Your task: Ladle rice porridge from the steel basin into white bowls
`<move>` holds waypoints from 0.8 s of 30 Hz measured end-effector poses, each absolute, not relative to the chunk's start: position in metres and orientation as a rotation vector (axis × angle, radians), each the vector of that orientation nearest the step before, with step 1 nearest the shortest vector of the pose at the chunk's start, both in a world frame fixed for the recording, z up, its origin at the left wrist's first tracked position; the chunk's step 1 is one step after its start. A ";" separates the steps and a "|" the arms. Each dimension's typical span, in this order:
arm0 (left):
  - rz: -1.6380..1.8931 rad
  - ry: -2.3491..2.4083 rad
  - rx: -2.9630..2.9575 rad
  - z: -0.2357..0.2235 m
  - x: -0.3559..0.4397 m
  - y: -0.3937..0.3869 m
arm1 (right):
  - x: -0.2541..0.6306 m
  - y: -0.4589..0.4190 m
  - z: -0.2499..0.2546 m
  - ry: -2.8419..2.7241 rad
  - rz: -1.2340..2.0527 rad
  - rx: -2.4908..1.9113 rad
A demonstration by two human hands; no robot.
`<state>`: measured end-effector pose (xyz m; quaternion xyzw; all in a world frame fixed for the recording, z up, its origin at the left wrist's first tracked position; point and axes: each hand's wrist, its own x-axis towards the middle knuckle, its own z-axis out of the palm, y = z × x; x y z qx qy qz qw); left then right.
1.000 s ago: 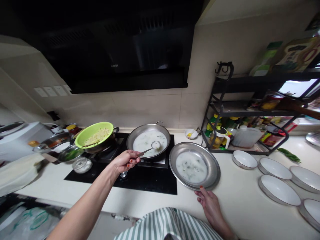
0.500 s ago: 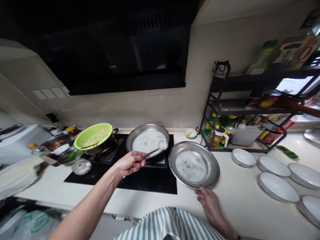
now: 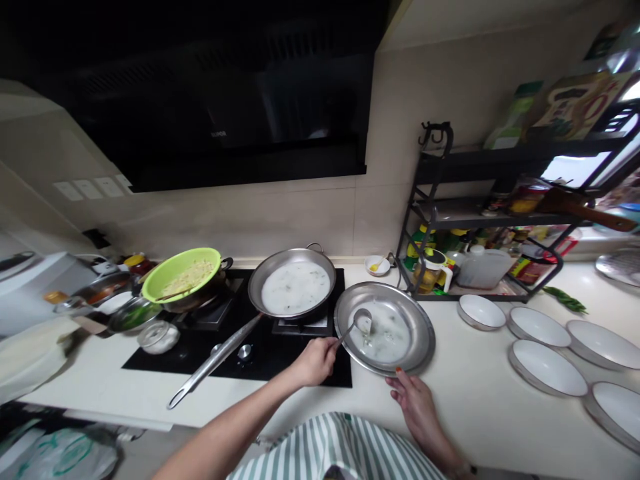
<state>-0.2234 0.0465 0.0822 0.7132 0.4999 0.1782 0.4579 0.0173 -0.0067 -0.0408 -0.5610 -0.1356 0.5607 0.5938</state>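
My left hand (image 3: 317, 362) is closed round the handle of a small metal ladle (image 3: 364, 323). The ladle's bowl dips into the milky liquid, flecked with green, inside a wide steel basin (image 3: 426, 333). My right hand (image 3: 414, 399) grips the basin's near rim, thumb on top; its other fingers are partly hidden. Left of the basin, a steel frying pan (image 3: 254, 283) sits on the stove with more of the white liquid in it. Its long handle (image 3: 215, 360) points towards me, to the left.
Several white bowls (image 3: 547, 368) stand at the right on the counter. A green colander (image 3: 150, 287) with pale shreds rests on a pot at the left burner. Behind the basin are a small dish (image 3: 377, 265) and a black rack (image 3: 433, 212) with bottles.
My left hand has carried the ladle from over the frying pan rightwards into the basin. The pan's handle has come into view. My right hand stays at the basin's rim.
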 end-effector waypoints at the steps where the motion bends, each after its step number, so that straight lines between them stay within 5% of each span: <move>1: 0.442 1.234 1.898 0.077 -0.223 0.044 | 0.017 -0.007 -0.040 -0.315 1.303 -1.303; 8: 0.507 1.303 2.096 0.075 -0.231 0.041 | 0.017 -0.007 -0.037 -0.270 1.304 -1.281; 15: 0.798 1.432 1.805 0.133 -0.290 0.061 | 0.017 -0.007 -0.034 -0.273 1.310 -1.293; 24: 0.389 1.869 1.850 0.171 -0.377 0.074 | 0.018 -0.006 -0.033 -0.296 1.308 -1.314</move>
